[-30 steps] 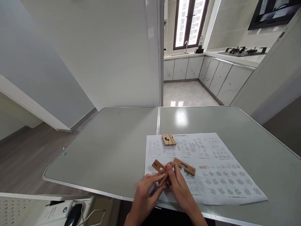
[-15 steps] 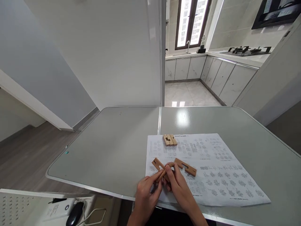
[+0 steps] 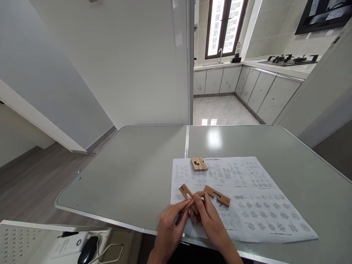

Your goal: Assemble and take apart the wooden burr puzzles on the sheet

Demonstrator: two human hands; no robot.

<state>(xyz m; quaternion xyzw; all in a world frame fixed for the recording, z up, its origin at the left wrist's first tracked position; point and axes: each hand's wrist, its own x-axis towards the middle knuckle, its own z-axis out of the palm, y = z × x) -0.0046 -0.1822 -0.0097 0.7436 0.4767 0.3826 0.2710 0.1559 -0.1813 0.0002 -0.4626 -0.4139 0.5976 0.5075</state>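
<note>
My left hand [image 3: 171,224] pinches the lower left end of a wooden puzzle piece [image 3: 189,204]. My right hand [image 3: 208,219] grips the upper right end of the same piece, so both hands share it. Beneath it, a second notched puzzle piece [image 3: 185,190] with a dark mark slants across; its lower part is partly hidden by my fingers. Just right of my fingers, another notched wooden piece [image 3: 223,200] lies on the printed sheet [image 3: 255,194]. Several lighter wooden pieces [image 3: 199,164] sit side by side at the sheet's top edge.
The grey-green folding table [image 3: 123,172] has a seam running up its middle. At lower left, a white perforated shelf [image 3: 16,240] holds a black computer mouse [image 3: 88,250], a white box [image 3: 68,244] and a cable. A kitchen with a gas hob [image 3: 291,59] is beyond.
Both hands stay almost in place on the held piece. The slanted piece under it shifts very slightly to the right; the whole view also drifts a little.
</note>
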